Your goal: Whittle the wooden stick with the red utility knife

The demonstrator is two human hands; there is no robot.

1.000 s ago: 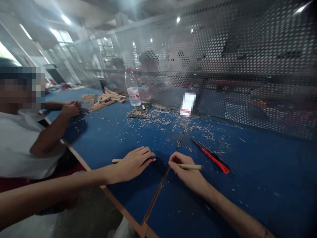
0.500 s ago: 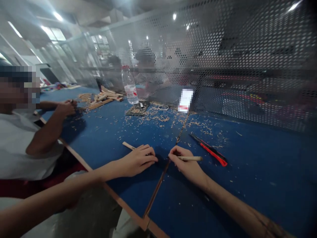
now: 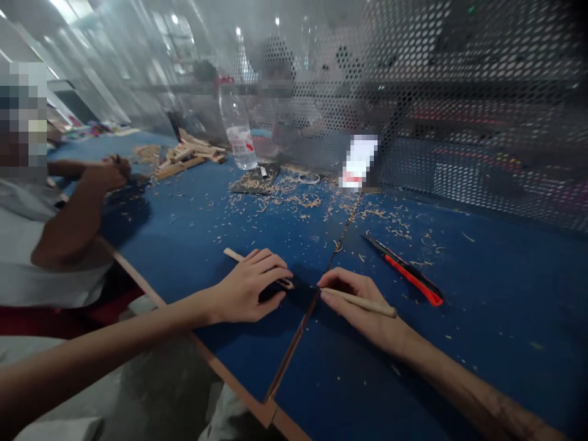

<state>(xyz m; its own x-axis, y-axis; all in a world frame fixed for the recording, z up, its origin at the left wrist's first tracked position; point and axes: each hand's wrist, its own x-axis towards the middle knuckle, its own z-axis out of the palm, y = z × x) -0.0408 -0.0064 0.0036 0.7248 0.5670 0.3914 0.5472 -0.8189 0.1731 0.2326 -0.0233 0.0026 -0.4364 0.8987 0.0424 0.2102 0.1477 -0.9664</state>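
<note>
My left hand (image 3: 255, 286) lies palm down on the blue table, its fingers curved over a pale wooden stick (image 3: 233, 255). One end of the stick sticks out behind the hand; a rounded end with a dark edge shows between thumb and fingers. Just to the right, my right hand (image 3: 367, 309) pinches a slim tool with a round wooden handle (image 3: 374, 304), the handle pointing back over the hand. The tool's tip is hidden at the fingertips. Beyond my right hand lies a red and black utility knife (image 3: 411, 275), apart from both hands.
Wood shavings (image 3: 303, 199) are scattered over the blue table (image 3: 184, 226). A plastic bottle (image 3: 239, 138), a dark mat (image 3: 252, 182) and a lit phone (image 3: 359, 160) stand or lie near a perforated metal screen (image 3: 413, 92). Wood pieces (image 3: 188, 156) are piled left, near another person's hands (image 3: 117, 171).
The view has tilted down slightly. The stick's rounded end now shows under my left fingers, where the thumb is further apart. The handle in my right hand slopes down more to the right.
</note>
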